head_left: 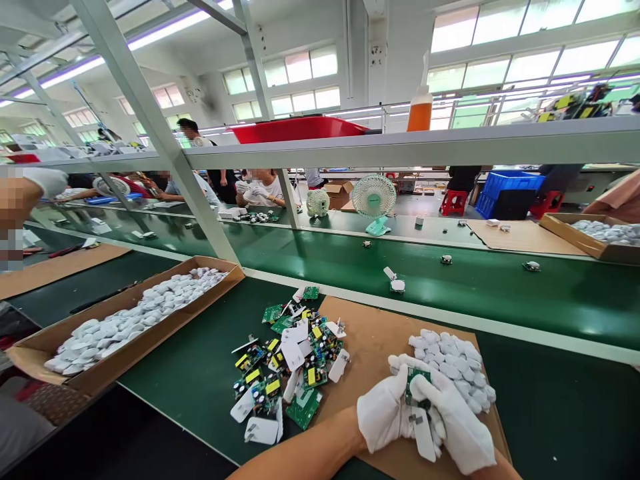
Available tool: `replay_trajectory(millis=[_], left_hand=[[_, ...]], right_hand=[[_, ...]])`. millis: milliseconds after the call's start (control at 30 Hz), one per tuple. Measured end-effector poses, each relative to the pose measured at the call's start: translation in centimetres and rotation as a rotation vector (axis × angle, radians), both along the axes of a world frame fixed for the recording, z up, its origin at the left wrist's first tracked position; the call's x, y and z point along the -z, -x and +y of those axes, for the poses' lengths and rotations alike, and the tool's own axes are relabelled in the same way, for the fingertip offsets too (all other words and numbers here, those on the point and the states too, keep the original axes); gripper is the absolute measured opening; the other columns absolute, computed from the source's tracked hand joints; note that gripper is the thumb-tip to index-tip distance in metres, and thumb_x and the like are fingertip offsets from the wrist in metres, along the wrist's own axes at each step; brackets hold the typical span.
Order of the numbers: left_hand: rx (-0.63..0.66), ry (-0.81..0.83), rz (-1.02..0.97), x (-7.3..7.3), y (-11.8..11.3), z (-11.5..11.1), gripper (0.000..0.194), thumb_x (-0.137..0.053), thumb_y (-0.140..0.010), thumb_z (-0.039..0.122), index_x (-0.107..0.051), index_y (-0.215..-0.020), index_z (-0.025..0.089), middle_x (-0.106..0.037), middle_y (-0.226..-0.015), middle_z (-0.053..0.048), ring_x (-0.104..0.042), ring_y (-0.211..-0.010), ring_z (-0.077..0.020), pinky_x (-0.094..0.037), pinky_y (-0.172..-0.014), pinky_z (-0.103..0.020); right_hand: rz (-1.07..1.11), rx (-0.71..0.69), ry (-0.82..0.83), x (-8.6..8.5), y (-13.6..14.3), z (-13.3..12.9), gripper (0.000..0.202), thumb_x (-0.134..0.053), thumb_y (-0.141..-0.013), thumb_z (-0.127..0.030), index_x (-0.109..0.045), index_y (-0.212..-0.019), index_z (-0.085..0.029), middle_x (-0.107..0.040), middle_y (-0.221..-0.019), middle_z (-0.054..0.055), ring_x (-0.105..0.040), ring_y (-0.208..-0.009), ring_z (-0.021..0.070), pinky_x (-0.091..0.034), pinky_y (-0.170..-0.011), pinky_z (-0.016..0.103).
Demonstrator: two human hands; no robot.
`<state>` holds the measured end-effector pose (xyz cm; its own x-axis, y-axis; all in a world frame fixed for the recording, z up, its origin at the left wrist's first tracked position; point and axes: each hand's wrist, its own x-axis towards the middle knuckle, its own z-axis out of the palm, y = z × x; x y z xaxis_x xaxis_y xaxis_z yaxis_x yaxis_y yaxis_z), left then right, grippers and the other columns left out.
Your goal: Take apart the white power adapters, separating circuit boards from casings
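Note:
Both my hands wear white gloves and meet over a brown cardboard sheet [370,347]. Between them is a small green circuit board [418,385] with a white plastic piece [423,435] hanging below it. My left hand [384,410] grips the board from the left, and my right hand [457,417] closes on it from the right, thumb over its face. A pile of white rounded pieces [453,367] lies just behind my right hand. To the left is a heap of circuit boards [295,357] with yellow components and white plates.
A long cardboard box [170,327] of white pieces stands at the left. Behind runs a green conveyor belt [325,257] carrying small assemblies, with a fan [374,200] beyond. A shelf [320,155] crosses overhead on slanted posts. Other people sit across the line; a co-worker's gloved hand [45,181] is at far left.

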<state>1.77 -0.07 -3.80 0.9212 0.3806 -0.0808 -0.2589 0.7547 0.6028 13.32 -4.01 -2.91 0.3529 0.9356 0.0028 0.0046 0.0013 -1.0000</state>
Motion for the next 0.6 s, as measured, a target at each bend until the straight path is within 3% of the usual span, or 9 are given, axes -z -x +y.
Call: replay_trajectory(millis=[133, 333, 433, 600], left_hand=[[-0.062, -0.032, 0.032, 0.6, -0.6, 0.1, 0.068, -0.038, -0.08, 0.073, -0.056, -0.111, 0.014, -0.068, -0.084, -0.01, -0.066, -0.071, -0.0207, -0.051, -0.074, -0.041], [-0.031, -0.039, 0.118, -1.2, 0.5, 0.2, 0.075, -0.033, -0.08, 0.075, -0.057, -0.11, 0.01, -0.068, -0.076, -0.012, -0.064, -0.056, -0.0192, -0.051, -0.057, -0.033], [-0.058, -0.006, 0.126, -1.5, 1.1, 0.2, 0.071, -0.034, -0.081, 0.072, -0.057, -0.111, 0.012, -0.069, -0.078, -0.011, -0.066, -0.062, -0.0205, -0.053, -0.062, -0.035], [-0.06, -0.025, 0.115, -0.6, 0.9, 0.2, 0.071, -0.035, -0.081, 0.072, -0.059, -0.11, 0.011, -0.069, -0.081, -0.013, -0.067, -0.069, -0.0232, -0.053, -0.068, -0.037]], right_hand=[[0.031, -0.057, 0.007, 0.3, 0.3, 0.1, 0.024, -0.054, -0.091, -0.033, -0.06, -0.111, -0.02, -0.062, -0.114, 0.006, -0.062, -0.091, 0.0165, -0.054, -0.077, 0.035], [0.056, -0.08, 0.002, 0.1, 0.1, -0.8, 0.024, -0.055, -0.091, -0.034, -0.06, -0.111, -0.022, -0.061, -0.116, 0.006, -0.062, -0.094, 0.0174, -0.054, -0.078, 0.035], [0.065, -0.084, -0.006, -0.1, -0.4, -0.6, 0.025, -0.055, -0.091, -0.033, -0.059, -0.112, -0.022, -0.061, -0.116, 0.006, -0.062, -0.094, 0.0175, -0.054, -0.079, 0.036], [0.068, -0.091, -0.01, -0.4, -1.1, 0.5, 0.021, -0.056, -0.09, -0.033, -0.062, -0.109, -0.025, -0.061, -0.117, 0.006, -0.061, -0.095, 0.017, -0.054, -0.077, 0.032]])
